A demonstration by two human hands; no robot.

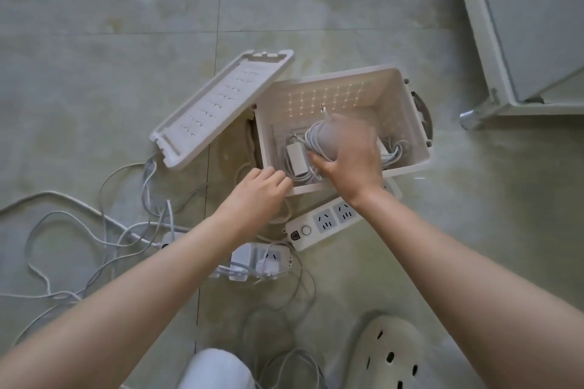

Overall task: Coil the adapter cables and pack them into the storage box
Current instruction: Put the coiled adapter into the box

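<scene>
A white storage box (407,123) stands open on the tiled floor, its perforated lid (221,107) lying to its left. Inside lie a white adapter brick (297,158) with its cable and another coiled cable (393,151) at the right. My right hand (350,155) is inside the box, blurred, shut on a coiled white cable (313,139) whose plug end sticks up. My left hand (256,193) rests at the box's near left corner, fingers curled, holding nothing that I can see.
A white power strip (322,221) lies just in front of the box. A second strip with plugged-in adapters (262,259) and several loose white cables (94,230) spread to the left. A white clog (392,354) is at bottom right, a metal-framed furniture leg (474,117) at upper right.
</scene>
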